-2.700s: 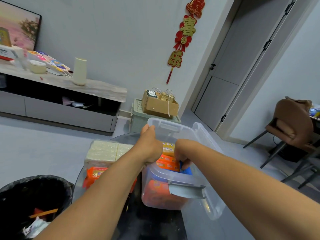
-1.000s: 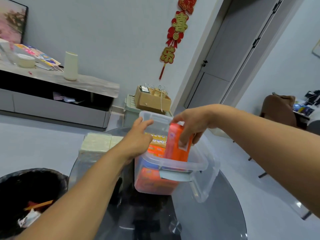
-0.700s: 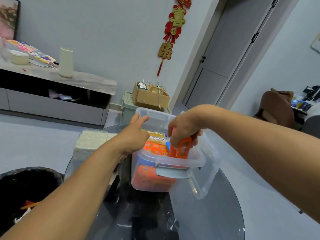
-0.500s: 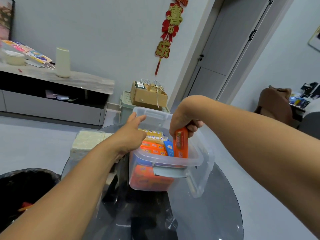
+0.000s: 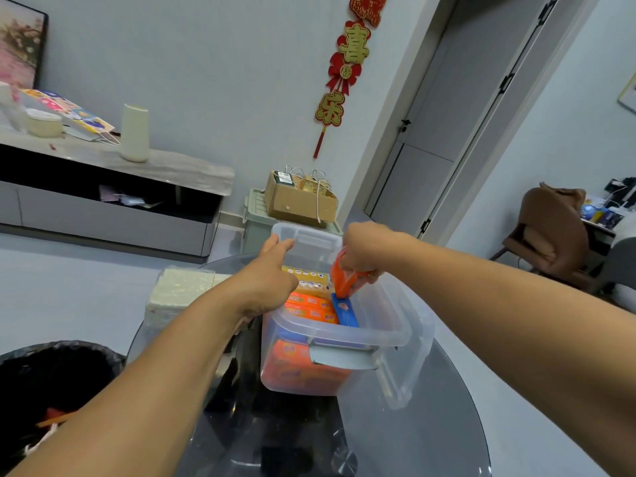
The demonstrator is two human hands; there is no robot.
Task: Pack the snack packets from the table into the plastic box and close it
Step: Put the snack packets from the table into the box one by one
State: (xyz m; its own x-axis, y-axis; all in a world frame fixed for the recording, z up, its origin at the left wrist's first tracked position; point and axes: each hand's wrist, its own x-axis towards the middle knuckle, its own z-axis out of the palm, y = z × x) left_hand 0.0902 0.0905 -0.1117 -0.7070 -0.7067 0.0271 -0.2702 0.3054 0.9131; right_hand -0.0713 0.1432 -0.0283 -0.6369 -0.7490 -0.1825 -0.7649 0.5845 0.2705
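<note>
The box is sitting open on the round glass table, its clear lid hanging down the right side. The right hand is closing its fingers around the top of an orange packet, holding it upright over the box's right part, its lower end touching a blue packet standing inside. The left hand is resting on the box's left rim, fingers stretched toward the far wall and only loosely curled, thumb side up, gripping nothing else that shows. Inside, orange packets are lying stacked beside the blue one, with a yellow packet behind them, and more orange is showing through the front wall. A pale wrapped block is lying on the table left of the box. A black-lined bin is standing at lower left.
</note>
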